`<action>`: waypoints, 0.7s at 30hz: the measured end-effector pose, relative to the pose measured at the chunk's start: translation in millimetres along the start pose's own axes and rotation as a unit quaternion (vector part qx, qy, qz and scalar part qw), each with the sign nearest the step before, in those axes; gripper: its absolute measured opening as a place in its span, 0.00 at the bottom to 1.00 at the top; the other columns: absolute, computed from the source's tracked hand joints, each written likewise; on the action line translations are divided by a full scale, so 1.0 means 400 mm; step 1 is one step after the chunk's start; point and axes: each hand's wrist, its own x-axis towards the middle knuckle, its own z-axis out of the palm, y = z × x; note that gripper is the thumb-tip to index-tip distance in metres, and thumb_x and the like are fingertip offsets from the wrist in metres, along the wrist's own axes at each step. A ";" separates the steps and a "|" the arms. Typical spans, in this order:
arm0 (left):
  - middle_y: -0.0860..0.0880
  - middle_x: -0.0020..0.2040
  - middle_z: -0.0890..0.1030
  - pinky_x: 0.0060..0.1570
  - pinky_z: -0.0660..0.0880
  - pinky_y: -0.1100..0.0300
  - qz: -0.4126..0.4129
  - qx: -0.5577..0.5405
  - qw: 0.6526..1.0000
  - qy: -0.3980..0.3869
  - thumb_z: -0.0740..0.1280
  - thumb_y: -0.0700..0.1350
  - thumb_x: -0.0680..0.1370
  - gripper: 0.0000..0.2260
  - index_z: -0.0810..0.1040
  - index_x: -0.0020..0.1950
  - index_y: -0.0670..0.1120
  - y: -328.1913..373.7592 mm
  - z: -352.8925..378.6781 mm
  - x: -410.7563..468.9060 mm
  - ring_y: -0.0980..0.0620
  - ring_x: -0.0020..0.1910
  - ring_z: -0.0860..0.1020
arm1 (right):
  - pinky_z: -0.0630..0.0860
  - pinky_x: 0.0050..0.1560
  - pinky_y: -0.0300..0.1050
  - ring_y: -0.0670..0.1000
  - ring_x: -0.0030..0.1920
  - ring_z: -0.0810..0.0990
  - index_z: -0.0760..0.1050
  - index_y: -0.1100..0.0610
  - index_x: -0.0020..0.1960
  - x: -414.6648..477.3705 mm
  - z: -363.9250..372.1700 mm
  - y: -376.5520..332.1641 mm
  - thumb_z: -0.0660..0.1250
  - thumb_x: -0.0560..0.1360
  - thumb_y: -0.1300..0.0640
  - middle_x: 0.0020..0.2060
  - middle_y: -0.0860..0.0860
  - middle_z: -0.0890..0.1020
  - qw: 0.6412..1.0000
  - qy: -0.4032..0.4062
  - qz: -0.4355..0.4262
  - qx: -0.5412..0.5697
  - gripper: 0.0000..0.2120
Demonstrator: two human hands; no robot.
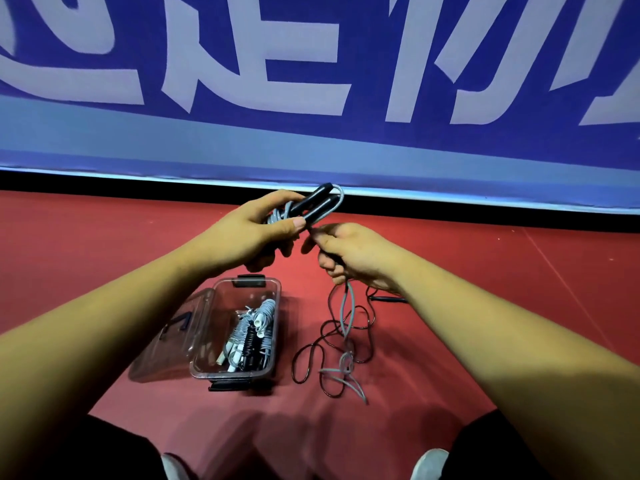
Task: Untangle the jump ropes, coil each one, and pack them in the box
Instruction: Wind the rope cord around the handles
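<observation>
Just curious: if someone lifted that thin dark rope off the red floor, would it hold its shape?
Probably not. The dark rope lies in loose loops, so it looks floppy. It crosses the grey rope, so it would likely drag that along.

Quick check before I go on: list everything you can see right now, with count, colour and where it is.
Clear plastic storage box: one, transparent with dark latches, open on the floor under the left hand, lid hinged to its left.
Coiled jump ropes in the box: count unclear, grey and black cords with white handles.
Black jump rope handles: two, side by side in the left hand with grey cord looped over them.
Grey cord: one, hanging from the right hand into the tangle.
Thin dark cord: one, loosely looped on the floor right of the box, tangled with the grey one.
Red floor: one.
Blue banner with pale lettering: one, behind.
Left hand: gripping the handles.
Right hand: pinching the grey cord.
</observation>
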 end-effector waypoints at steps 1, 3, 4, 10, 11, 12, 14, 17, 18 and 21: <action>0.38 0.38 0.75 0.26 0.60 0.61 -0.010 0.011 1.000 0.014 0.65 0.45 0.81 0.07 0.75 0.59 0.50 -0.003 -0.005 0.004 0.50 0.25 0.63 | 0.63 0.28 0.40 0.48 0.26 0.62 0.73 0.59 0.52 0.000 0.003 -0.003 0.56 0.84 0.50 0.28 0.51 0.68 0.999 0.017 0.003 -0.044 0.13; 0.39 0.38 0.76 0.25 0.60 0.61 -0.030 0.033 0.998 0.048 0.66 0.46 0.81 0.08 0.72 0.56 0.44 -0.013 -0.015 0.013 0.50 0.24 0.64 | 0.65 0.27 0.39 0.47 0.26 0.65 0.72 0.58 0.52 -0.008 0.007 -0.009 0.58 0.82 0.50 0.28 0.50 0.70 0.987 0.053 -0.008 -0.151 0.11; 0.39 0.37 0.77 0.25 0.61 0.61 -0.038 0.042 0.996 0.062 0.67 0.46 0.80 0.10 0.70 0.54 0.43 -0.017 -0.020 0.018 0.50 0.24 0.64 | 0.65 0.28 0.38 0.47 0.26 0.66 0.72 0.57 0.52 -0.013 0.010 -0.014 0.60 0.82 0.50 0.28 0.49 0.71 0.976 0.067 -0.025 -0.204 0.10; 0.40 0.38 0.80 0.25 0.63 0.59 -0.054 0.109 0.989 0.080 0.72 0.46 0.78 0.16 0.68 0.57 0.42 -0.026 -0.033 0.031 0.49 0.28 0.66 | 0.74 0.45 0.47 0.52 0.44 0.77 0.76 0.51 0.53 -0.018 0.014 -0.040 0.66 0.78 0.52 0.44 0.48 0.77 0.898 0.099 -0.087 -0.419 0.05; 0.40 0.39 0.81 0.25 0.64 0.59 -0.052 0.140 0.986 0.079 0.72 0.47 0.77 0.16 0.67 0.57 0.44 -0.027 -0.034 0.031 0.49 0.27 0.66 | 0.75 0.49 0.48 0.53 0.47 0.77 0.77 0.50 0.54 -0.018 0.011 -0.043 0.66 0.78 0.53 0.48 0.49 0.78 0.893 0.104 -0.085 -0.429 0.06; 0.39 0.38 0.80 0.25 0.65 0.58 -0.051 0.171 0.981 0.079 0.73 0.48 0.76 0.17 0.67 0.56 0.45 -0.030 -0.036 0.032 0.49 0.25 0.67 | 0.74 0.50 0.48 0.52 0.48 0.77 0.78 0.49 0.56 -0.019 0.009 -0.049 0.66 0.78 0.53 0.49 0.49 0.78 0.888 0.105 -0.084 -0.440 0.07; 0.41 0.33 0.75 0.25 0.65 0.58 -0.057 0.208 0.973 0.083 0.74 0.49 0.75 0.18 0.67 0.55 0.47 -0.037 -0.038 0.034 0.49 0.24 0.67 | 0.71 0.45 0.43 0.48 0.40 0.75 0.78 0.49 0.58 -0.024 0.004 -0.059 0.67 0.78 0.53 0.43 0.48 0.78 0.893 0.074 -0.075 -0.438 0.09; 0.49 0.30 0.75 0.24 0.67 0.60 -0.067 0.271 0.955 0.096 0.75 0.48 0.75 0.18 0.67 0.52 0.46 -0.051 -0.038 0.037 0.51 0.23 0.70 | 0.67 0.30 0.38 0.47 0.25 0.69 0.79 0.50 0.58 -0.035 -0.006 -0.072 0.67 0.78 0.56 0.26 0.46 0.73 0.925 0.006 -0.034 -0.378 0.09; 0.50 0.31 0.77 0.25 0.68 0.61 -0.067 0.304 0.945 0.100 0.75 0.47 0.74 0.17 0.67 0.52 0.46 -0.054 -0.038 0.038 0.51 0.24 0.72 | 0.68 0.30 0.38 0.48 0.26 0.70 0.80 0.51 0.57 -0.038 -0.008 -0.074 0.67 0.78 0.56 0.26 0.46 0.73 0.921 0.002 -0.041 -0.388 0.09; 0.48 0.41 0.80 0.36 0.74 0.55 -0.053 0.425 0.899 0.086 0.74 0.47 0.73 0.16 0.68 0.52 0.49 -0.059 -0.034 0.039 0.46 0.34 0.77 | 0.71 0.40 0.43 0.48 0.36 0.75 0.83 0.55 0.54 -0.035 -0.007 -0.083 0.66 0.78 0.56 0.36 0.46 0.80 0.883 0.028 -0.117 -0.454 0.08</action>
